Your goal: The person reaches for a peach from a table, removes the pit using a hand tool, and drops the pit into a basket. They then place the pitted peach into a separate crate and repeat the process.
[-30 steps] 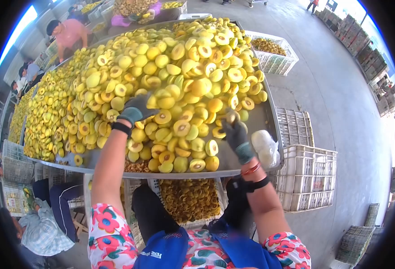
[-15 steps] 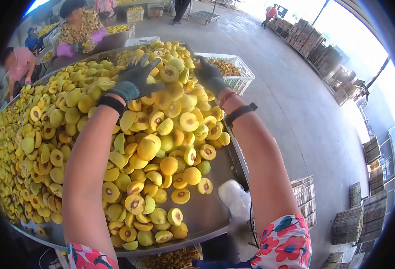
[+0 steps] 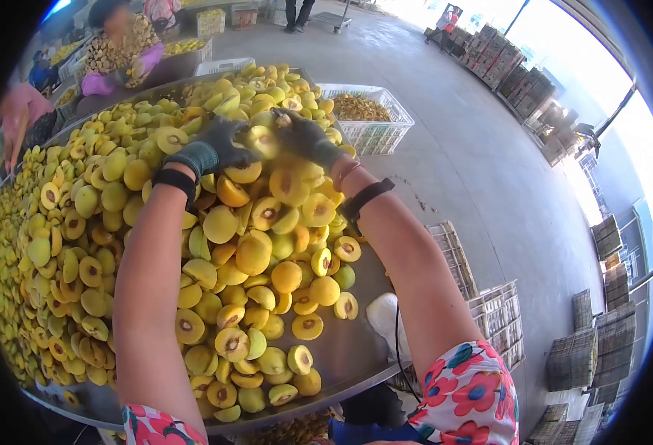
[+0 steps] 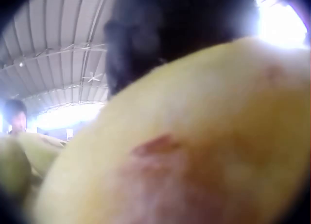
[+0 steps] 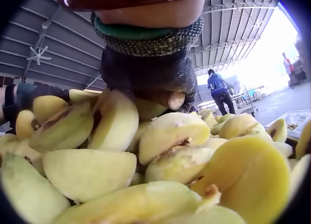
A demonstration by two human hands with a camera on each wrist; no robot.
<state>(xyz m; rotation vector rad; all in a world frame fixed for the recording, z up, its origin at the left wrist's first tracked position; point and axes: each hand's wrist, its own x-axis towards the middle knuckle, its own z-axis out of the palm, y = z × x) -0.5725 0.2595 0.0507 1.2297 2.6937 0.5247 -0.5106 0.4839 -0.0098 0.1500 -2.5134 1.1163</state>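
Halved yellow-green stone fruit point(image 3: 226, 225), many with brown stone hollows, lie heaped on a metal table. My left hand point(image 3: 214, 146), in a dark knit glove, rests at the far part of the heap, its fingers loosely bent against the fruit. Opposite it, my gloved right hand point(image 3: 306, 138) reaches over the heap's right side with fingers bent inward. A blurred fruit half point(image 3: 264, 141) sits between the hands. A small tan piece point(image 3: 283, 120) shows by my right fingertips; whether they hold it I cannot tell. One fruit point(image 4: 209, 136) fills most of the left wrist view.
The metal table's bare surface point(image 3: 363, 326) shows at near right, beside a white bag point(image 3: 384, 317). A white crate point(image 3: 387, 133) of brown pieces stands past the right edge. Plastic crates point(image 3: 498, 319) stand on the floor. A person point(image 3: 123, 48) works across the heap.
My hands went from the near part of the heap to its far end, then drew closer together. Fruit has shifted around them. The head view has turned and moved forward.
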